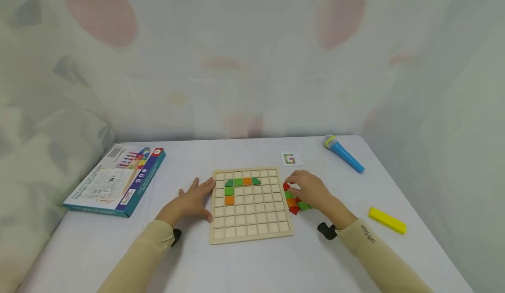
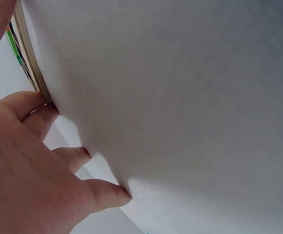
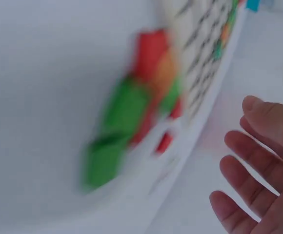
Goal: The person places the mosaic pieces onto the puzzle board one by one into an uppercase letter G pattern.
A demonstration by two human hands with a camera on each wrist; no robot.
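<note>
A wooden grid board (image 1: pixel 252 216) lies on the table with several green and orange tiles (image 1: pixel 238 182) set in its upper left cells. My left hand (image 1: pixel 193 201) is spread beside the board, its fingertips touching the left edge. In the left wrist view, fingers (image 2: pixel 107 195) press on the white cloth and others meet the board's rim (image 2: pixel 31 53). Over the loose red, green and orange tiles (image 3: pixel 127 107) right of the board hovers my right hand (image 1: pixel 311 190). The right wrist view shows its fingers (image 3: pixel 249 151) loosely bent, with no tile seen between them.
A small pattern card (image 1: pixel 291 158) lies behind the loose tiles. At the back right is a blue toy microphone (image 1: pixel 345 154); a yellow bar (image 1: pixel 387 220) lies near the right edge. A flat game box (image 1: pixel 114 179) sits on the left.
</note>
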